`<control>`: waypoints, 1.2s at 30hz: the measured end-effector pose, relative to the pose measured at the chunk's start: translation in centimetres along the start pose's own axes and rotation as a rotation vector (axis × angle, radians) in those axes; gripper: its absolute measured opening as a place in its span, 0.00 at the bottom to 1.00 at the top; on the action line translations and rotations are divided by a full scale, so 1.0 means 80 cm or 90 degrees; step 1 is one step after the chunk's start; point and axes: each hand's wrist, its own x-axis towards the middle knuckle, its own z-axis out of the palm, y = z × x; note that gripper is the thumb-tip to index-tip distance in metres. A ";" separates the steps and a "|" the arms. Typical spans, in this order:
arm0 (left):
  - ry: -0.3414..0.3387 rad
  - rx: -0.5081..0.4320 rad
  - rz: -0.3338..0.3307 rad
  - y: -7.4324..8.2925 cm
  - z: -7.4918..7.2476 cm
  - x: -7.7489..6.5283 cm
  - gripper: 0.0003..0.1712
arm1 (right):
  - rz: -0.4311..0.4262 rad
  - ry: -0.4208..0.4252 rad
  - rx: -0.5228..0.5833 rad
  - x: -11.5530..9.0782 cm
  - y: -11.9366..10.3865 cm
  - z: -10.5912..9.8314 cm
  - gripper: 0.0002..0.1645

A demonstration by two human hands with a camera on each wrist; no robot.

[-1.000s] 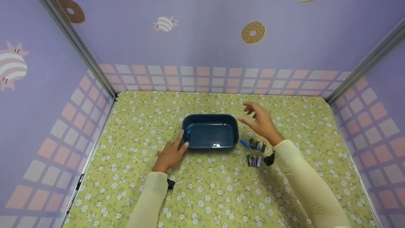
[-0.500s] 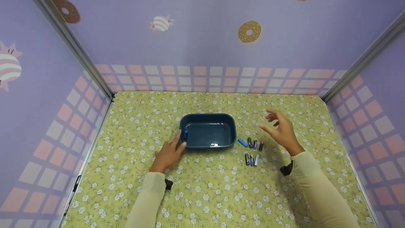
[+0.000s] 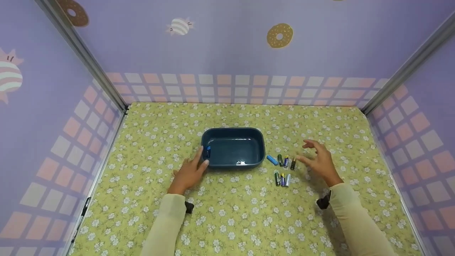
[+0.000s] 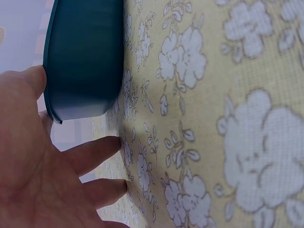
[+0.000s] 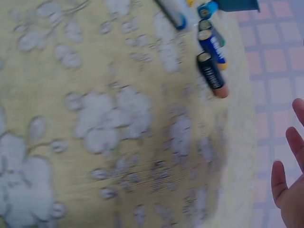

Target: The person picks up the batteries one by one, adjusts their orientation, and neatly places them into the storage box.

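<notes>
A dark teal plastic basin (image 3: 234, 165) stands on the flowered cloth, with one dark and blue battery (image 3: 208, 152) lying at its left end. My left hand (image 3: 189, 173) touches its left rim with thumb and index finger; in the left wrist view the other fingers (image 4: 92, 154) stretch down to the cloth. My right hand (image 3: 320, 163) hovers beside the loose batteries, holding nothing, its thumb tip close to a black battery with a copper end (image 3: 293, 164). Left of that lie a blue-and-yellow battery (image 3: 286, 161), a green one (image 3: 280, 160) and a light-blue one (image 3: 272, 160).
A nearer row holds a green battery (image 3: 277, 179), a purple-and-yellow one (image 3: 283, 180) and a silver one (image 3: 288, 180). The yellow-green flowered cloth (image 3: 227, 209) covers the table. Purple walls (image 3: 227, 46) with a pink and white tile pattern stand at the back and both sides.
My right hand has moved right, away from the basin, and then lowered toward the black battery. The left hand stays at the rim. The head view has shifted slightly.
</notes>
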 end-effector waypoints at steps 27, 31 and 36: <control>-0.003 -0.012 -0.010 0.001 0.001 -0.002 0.39 | 0.029 -0.088 -0.091 -0.026 0.050 0.030 0.48; -0.001 -0.015 -0.011 0.001 0.000 -0.002 0.40 | 0.023 -0.088 -0.099 -0.025 0.050 0.032 0.46; 0.000 -0.015 -0.009 0.001 0.000 -0.002 0.40 | 0.018 -0.092 -0.116 -0.024 0.051 0.033 0.45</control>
